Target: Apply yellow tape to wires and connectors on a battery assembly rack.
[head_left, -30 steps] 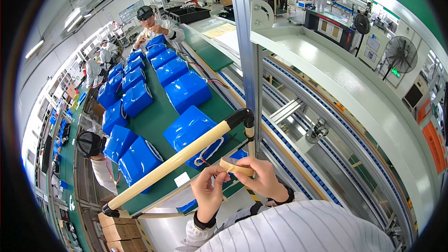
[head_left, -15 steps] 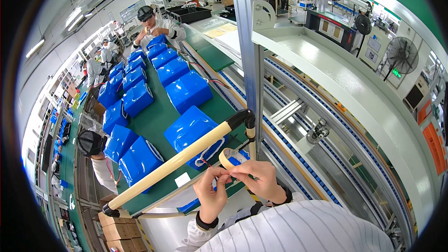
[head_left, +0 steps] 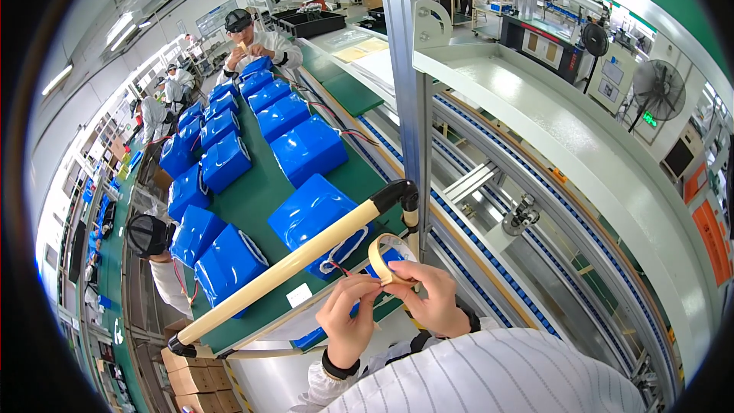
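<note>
A roll of yellowish tape (head_left: 379,257) is held up between my two hands, close to the near end of the green bench. My right hand (head_left: 428,297) pinches the lower part of the roll. The fingers of my left hand (head_left: 346,317) are pressed together at the roll's lower left, where the tape's loose end seems to be; the end itself is mostly covered by the fingertips. Just beyond my hands lies a blue-wrapped battery pack (head_left: 310,214) with red wires, partly behind a cream rail. A small white label (head_left: 299,295) lies on the bench left of my hands.
The cream rail (head_left: 283,268) with black joints crosses before me. Several blue packs (head_left: 225,160) stand in rows on the green bench (head_left: 256,176). A metal post (head_left: 405,92) and roller conveyor (head_left: 497,268) are to the right. Two co-workers are at the bench, far end and left.
The tape roll has turned to face me more and sits slightly further right. My right hand has shifted a little right with it, and a small gap between the hands has opened.
</note>
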A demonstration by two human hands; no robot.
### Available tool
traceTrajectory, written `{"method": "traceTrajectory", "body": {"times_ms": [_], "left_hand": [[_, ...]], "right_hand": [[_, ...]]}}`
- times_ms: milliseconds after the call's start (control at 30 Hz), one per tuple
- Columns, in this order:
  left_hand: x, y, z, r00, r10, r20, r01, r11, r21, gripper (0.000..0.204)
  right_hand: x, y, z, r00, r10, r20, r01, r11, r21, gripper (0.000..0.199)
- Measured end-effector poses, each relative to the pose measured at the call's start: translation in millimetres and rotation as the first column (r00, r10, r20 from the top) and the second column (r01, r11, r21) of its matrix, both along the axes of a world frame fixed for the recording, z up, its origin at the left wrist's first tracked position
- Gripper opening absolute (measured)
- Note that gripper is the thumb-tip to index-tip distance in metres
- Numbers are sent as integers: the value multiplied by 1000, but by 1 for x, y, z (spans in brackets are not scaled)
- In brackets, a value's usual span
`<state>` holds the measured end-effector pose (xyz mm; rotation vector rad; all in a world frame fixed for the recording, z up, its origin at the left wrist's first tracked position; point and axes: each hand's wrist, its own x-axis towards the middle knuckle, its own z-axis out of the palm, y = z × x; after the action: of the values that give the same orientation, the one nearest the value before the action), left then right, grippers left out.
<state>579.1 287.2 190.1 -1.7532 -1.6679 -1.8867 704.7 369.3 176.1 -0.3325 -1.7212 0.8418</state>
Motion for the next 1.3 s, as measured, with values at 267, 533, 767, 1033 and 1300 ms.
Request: {"method": "traceTrajectory", "body": {"times_ms": [267,533,767,1033,1300], "left_hand": [[-9,-3,-3,987,-39,155,55,994,-99,18],[-7,1,-3,983,-88,-163,65,988,-138,22],[-3,-1,0,997,-73,-12,66,956,-285,17],[-3,2,7,999,39,8,-36,967,-254,17],[-1,3,6,1000,27,13,-22,959,-283,18]], "right_hand": [[1,7,-6,886,448,-119,-463,840,-284,57],[7,11,2,854,420,-307,-520,659,-543,55],[11,4,7,891,320,-323,-439,788,-432,63],[14,0,-3,931,343,-124,-364,892,-266,57],[12,-2,-4,928,338,-155,-368,891,-265,53]]}}
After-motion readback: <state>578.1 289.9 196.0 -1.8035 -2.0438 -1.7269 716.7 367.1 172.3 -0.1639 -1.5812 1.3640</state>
